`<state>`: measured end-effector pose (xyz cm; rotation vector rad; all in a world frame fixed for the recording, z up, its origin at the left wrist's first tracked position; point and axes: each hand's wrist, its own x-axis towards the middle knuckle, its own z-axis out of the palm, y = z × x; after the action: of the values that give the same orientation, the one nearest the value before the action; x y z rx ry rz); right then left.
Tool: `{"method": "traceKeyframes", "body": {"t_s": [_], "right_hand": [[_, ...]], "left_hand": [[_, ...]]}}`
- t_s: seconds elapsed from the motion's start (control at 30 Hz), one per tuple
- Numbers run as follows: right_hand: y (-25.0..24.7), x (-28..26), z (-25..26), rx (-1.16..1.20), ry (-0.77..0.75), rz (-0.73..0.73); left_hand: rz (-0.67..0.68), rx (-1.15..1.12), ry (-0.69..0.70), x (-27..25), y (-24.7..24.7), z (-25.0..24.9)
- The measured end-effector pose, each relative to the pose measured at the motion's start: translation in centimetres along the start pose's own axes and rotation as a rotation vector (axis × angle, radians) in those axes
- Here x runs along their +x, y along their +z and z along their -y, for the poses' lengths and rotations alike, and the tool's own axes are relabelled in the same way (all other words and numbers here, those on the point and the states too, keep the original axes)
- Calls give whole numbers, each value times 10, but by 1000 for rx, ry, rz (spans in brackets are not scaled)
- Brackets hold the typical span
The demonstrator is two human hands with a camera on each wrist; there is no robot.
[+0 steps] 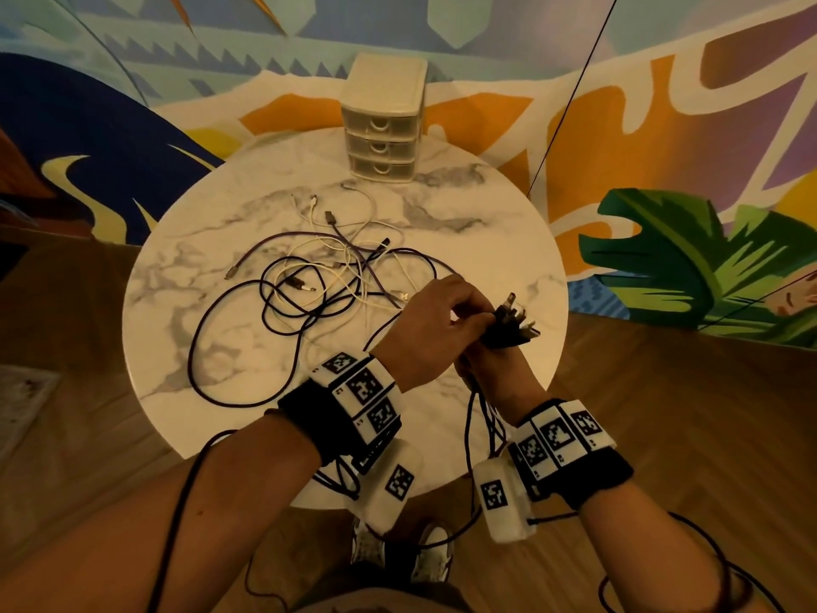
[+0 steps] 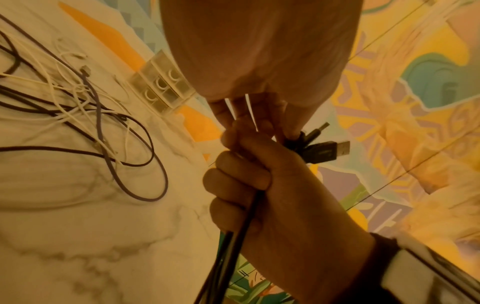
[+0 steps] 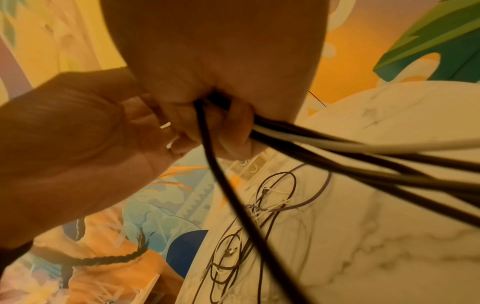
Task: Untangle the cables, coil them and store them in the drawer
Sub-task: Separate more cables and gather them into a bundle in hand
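Note:
My right hand [image 1: 488,358] grips a bundle of black cables [image 1: 508,329] in its fist over the table's right front edge. USB plugs [image 2: 324,151] stick out above the fist, and the cable lengths [image 3: 337,156] hang down below it. My left hand [image 1: 475,318] reaches over from the left and pinches the plug end of the bundle. A tangle of purple, black and white cables [image 1: 318,276] lies loose on the middle of the table. The three-drawer plastic unit [image 1: 382,121] stands at the table's far edge with its drawers closed.
The round marble table [image 1: 486,241] stands on a wooden floor before a painted wall. A thin black line [image 1: 570,95] slants down past the table's right rear. Sensor leads trail from both wristbands below the front edge.

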<state>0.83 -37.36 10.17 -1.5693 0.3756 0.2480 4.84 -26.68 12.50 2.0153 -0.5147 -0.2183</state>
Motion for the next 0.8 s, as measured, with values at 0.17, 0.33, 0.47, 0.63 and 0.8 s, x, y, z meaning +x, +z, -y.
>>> {"method": "traceKeyframes", "body": {"t_s": [0.17, 0.33, 0.47, 0.63, 0.8], "right_hand": [[-10, 3, -6, 23, -70, -57], [-33, 0, -11, 212, -29, -121], [-40, 1, -21, 209, -4, -138], [-36, 4, -26, 156, 56, -150], [-24, 13, -37, -25, 115, -111]], "left_hand": [[-140, -42, -98, -1, 1, 22], [38, 526, -561, -37, -21, 128], [207, 625, -789, -63, -25, 167], [204, 685, -677, -55, -11, 158], [-156, 553, -287, -48, -11, 91]]}}
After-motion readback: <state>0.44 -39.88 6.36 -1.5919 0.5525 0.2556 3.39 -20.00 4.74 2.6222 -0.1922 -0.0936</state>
